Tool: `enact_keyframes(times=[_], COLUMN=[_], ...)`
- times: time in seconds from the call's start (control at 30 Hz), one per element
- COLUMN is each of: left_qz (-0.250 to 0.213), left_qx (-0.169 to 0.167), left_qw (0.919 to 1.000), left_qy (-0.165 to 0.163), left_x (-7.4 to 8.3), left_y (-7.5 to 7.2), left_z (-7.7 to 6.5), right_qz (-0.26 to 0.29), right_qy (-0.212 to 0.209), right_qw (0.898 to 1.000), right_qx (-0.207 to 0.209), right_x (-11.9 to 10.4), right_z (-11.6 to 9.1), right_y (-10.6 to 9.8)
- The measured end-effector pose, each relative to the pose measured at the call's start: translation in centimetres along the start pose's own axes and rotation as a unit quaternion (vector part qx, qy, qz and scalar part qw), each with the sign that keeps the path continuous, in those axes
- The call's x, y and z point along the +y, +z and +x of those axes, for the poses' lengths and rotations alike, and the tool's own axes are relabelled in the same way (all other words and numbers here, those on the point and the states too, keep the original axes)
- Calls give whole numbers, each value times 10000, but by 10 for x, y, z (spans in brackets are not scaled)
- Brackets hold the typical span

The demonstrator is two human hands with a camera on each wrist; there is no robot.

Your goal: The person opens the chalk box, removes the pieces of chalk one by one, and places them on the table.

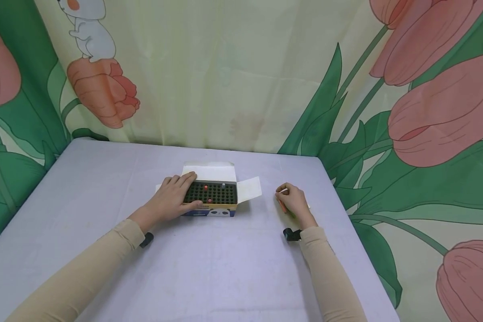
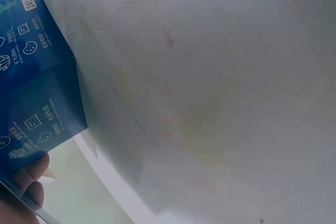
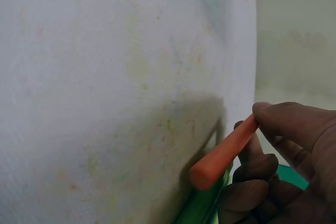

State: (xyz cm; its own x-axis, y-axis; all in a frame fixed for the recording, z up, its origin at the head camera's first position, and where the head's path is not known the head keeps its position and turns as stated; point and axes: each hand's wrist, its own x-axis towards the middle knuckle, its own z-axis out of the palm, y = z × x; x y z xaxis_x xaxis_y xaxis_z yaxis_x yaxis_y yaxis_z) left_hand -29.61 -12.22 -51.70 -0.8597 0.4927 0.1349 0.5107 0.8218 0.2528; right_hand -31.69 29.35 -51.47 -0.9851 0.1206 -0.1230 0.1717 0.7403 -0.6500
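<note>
1. Box [image 1: 211, 195]: small open cardboard carton, white flaps folded out at the back and right, blue printed side with a panda face on the front; a black tray of holes sits inside. It stands mid-table on the lilac tablecloth [image 1: 209, 268].
2. Orange crayon [image 3: 223, 153]: short, round, blunt end, tilted off the cloth (a green stick [image 3: 197, 208] lies just under it).
3. Counts: one box; three pieces stand in the tray, two red and one grey; one orange crayon and one green stick by the right hand.
4. Left hand [image 1: 173, 197]: fingers laid over the box's left end, thumb against its front, clasping it.
5. Right hand [image 1: 292, 201]: well right of the box, fingers curled, pinching the orange crayon at its top end.
</note>
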Motion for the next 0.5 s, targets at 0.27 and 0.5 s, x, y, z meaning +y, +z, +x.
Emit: enact_keyframes(times=[0.27,0.5], left_qz=[19,13], left_qx=[21,-35], left_qw=[10000,10000], left_qy=[39,-32], left_x=[-1,-1], left_y=[0,1], left_z=[1,1], right_qz=[-135,-162], right_qy=[125,16], right_qw=[9998,9999], right_qx=[-15,-1], right_x=[4,7], right_z=[0,-2], right_y=[1,2])
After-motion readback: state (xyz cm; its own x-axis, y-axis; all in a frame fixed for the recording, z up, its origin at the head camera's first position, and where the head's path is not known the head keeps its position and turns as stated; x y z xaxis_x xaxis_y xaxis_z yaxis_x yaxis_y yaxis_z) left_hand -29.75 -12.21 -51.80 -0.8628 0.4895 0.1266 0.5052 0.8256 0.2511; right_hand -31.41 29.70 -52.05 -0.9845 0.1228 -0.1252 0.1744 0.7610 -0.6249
